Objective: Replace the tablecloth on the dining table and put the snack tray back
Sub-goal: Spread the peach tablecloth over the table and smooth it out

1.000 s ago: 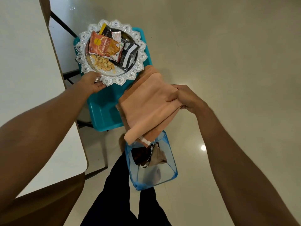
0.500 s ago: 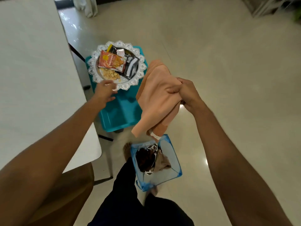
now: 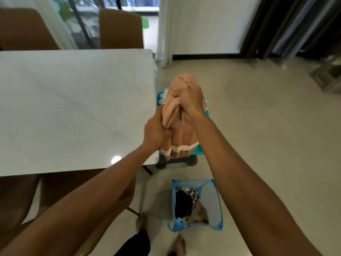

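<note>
Beside the dining table (image 3: 73, 108), the left hand (image 3: 156, 130) and right hand (image 3: 190, 97) both grip the folded peach tablecloth (image 3: 181, 133).

Soft daylight was admitted through the window (image 3: 118, 4) at the top, and a small round glare was thrown on the surface (image 3: 73, 108). Edges were bent by wide-angle distortion, and the feet (image 3: 142, 221) were smeared by motion blur.

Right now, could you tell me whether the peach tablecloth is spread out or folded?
Folded: the tablecloth hangs bunched, gripped by left hand and right hand, beside the white dining table.
</note>
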